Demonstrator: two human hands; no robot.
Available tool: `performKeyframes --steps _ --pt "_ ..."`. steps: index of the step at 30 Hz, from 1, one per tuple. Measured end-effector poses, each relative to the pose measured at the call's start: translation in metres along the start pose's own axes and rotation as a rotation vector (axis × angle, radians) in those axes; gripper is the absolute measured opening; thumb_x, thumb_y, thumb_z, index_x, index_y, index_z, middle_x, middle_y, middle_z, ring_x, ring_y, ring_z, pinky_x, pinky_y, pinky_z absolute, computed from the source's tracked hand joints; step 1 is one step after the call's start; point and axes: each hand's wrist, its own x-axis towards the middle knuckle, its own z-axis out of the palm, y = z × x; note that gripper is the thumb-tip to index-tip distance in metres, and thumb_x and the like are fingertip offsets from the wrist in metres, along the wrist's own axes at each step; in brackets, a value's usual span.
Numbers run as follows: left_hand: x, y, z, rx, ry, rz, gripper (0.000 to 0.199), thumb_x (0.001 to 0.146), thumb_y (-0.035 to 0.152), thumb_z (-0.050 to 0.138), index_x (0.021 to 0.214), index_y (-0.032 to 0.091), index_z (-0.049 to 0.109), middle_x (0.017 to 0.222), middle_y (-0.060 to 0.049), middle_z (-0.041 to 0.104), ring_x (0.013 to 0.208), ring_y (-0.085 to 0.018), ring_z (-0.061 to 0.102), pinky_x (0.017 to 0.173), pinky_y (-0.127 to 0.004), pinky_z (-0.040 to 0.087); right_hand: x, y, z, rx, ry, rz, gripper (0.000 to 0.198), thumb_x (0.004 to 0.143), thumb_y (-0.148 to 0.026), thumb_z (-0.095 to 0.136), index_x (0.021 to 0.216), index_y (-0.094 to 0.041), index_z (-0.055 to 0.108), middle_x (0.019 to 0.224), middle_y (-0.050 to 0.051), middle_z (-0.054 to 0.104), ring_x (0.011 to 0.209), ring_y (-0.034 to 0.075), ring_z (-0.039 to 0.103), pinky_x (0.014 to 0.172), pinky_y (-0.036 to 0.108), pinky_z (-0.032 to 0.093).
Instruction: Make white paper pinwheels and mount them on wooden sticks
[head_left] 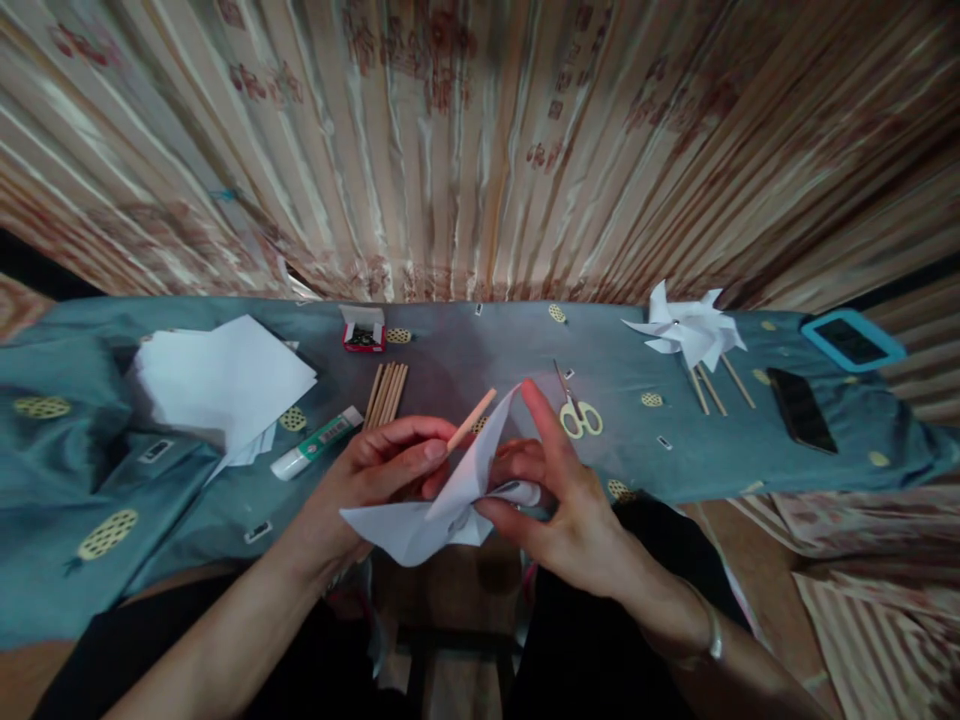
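Note:
Between my hands, above the near edge of the table, is a white paper pinwheel (442, 510) with curled blades. My left hand (390, 465) pinches a thin wooden stick (472, 418) between thumb and fingers; its upper end points up and to the right beside the paper. With my right hand (559, 495) I grip the folded paper between thumb and fingers, while the index finger stretches up to touch a blade's tip. Where stick and paper meet is hidden. Yellow-handled scissors (580, 416) lie just beyond my right hand. Several wooden sticks (387, 392) lie beyond my left hand.
On the blue cloth-covered table (510, 340), white paper sheets (225, 380) are stacked at left near a glue stick (316, 445). A small red box (364, 332) stands at the back. Finished pinwheels (686, 325), a black phone (801, 410) and a blue-framed device (853, 340) lie right.

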Motion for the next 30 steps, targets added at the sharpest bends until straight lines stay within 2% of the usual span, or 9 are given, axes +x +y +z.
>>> performKeyframes --steps 4,6,9,11,14,18,21,25,30 --pt "-0.005 0.003 0.006 0.0 -0.061 -0.019 0.026 0.064 0.036 0.081 0.08 0.018 0.074 0.049 0.003 0.053 0.043 -0.007 0.045 0.042 -0.018 0.037 0.005 0.006 0.003 0.185 -0.012 0.108 0.099 0.08 -0.015 0.066 0.153 -0.027 0.001 0.097 0.004 0.073 0.083 0.016 0.071 0.075 0.033 0.062" --pt "-0.005 0.004 0.007 0.015 -0.055 -0.012 0.026 0.064 0.037 0.081 0.079 0.018 0.073 0.048 0.003 0.053 0.042 -0.008 0.046 0.042 -0.018 0.037 0.008 0.007 0.002 0.24 -0.017 0.143 0.092 0.078 -0.015 0.067 0.152 -0.028 0.013 0.097 0.003 0.073 0.08 0.015 0.072 0.071 0.029 0.061" --pt "-0.002 0.002 0.006 0.014 0.024 0.035 0.027 0.062 0.037 0.082 0.079 0.018 0.073 0.05 0.002 0.056 0.043 -0.008 0.048 0.042 -0.019 0.039 0.012 0.004 -0.002 0.145 -0.027 0.123 0.054 0.077 -0.017 0.068 0.129 -0.026 0.052 0.093 0.001 0.073 0.08 0.014 0.071 0.071 0.026 0.059" --pt "0.001 0.001 0.004 0.003 0.106 0.078 0.027 0.059 0.034 0.083 0.08 0.018 0.074 0.06 0.0 0.064 0.05 -0.01 0.054 0.047 -0.02 0.043 0.013 0.002 -0.005 0.008 -0.006 0.032 0.027 0.077 -0.016 0.067 0.103 -0.023 0.066 0.09 0.0 0.073 0.078 0.013 0.069 0.069 0.025 0.057" --pt "0.005 -0.002 0.002 0.013 0.177 0.116 0.025 0.057 0.03 0.085 0.078 0.02 0.076 0.072 -0.003 0.071 0.058 -0.01 0.058 0.053 -0.02 0.047 0.013 -0.002 -0.009 -0.11 0.053 -0.166 0.016 0.079 -0.016 0.064 0.093 -0.023 0.068 0.089 0.001 0.074 0.08 0.015 0.069 0.074 0.03 0.056" --pt "0.004 -0.007 0.0 0.052 0.169 0.134 0.02 0.059 0.028 0.084 0.077 0.022 0.077 0.065 0.0 0.067 0.052 -0.006 0.052 0.047 -0.015 0.039 0.011 -0.009 -0.014 -0.199 0.114 -0.358 0.011 0.085 -0.019 0.059 0.093 -0.023 0.066 0.086 0.0 0.074 0.08 0.016 0.068 0.089 0.04 0.053" --pt "0.004 -0.012 0.0 0.103 0.157 0.142 0.017 0.063 0.029 0.082 0.077 0.022 0.077 0.064 0.001 0.066 0.05 -0.007 0.051 0.043 -0.016 0.037 0.009 -0.015 -0.019 -0.262 0.144 -0.397 0.014 0.089 -0.02 0.052 0.097 -0.023 0.064 0.088 0.001 0.073 0.083 0.017 0.067 0.088 0.04 0.053" --pt "0.005 -0.014 0.001 0.223 0.155 0.276 0.008 0.065 0.023 0.081 0.072 0.023 0.078 0.078 -0.002 0.071 0.064 -0.011 0.061 0.053 -0.018 0.046 0.006 -0.016 -0.023 -0.288 0.223 -0.438 0.023 0.09 -0.024 0.051 0.111 -0.028 0.06 0.091 0.0 0.072 0.084 0.019 0.066 0.092 0.043 0.052" --pt "0.005 -0.011 0.005 0.328 0.171 0.384 0.006 0.065 0.02 0.08 0.07 0.022 0.078 0.075 -0.002 0.071 0.068 -0.012 0.064 0.059 -0.018 0.05 0.004 -0.013 -0.024 -0.291 0.233 -0.462 0.028 0.092 -0.029 0.05 0.118 -0.026 0.06 0.092 0.002 0.073 0.085 0.021 0.067 0.092 0.045 0.051"
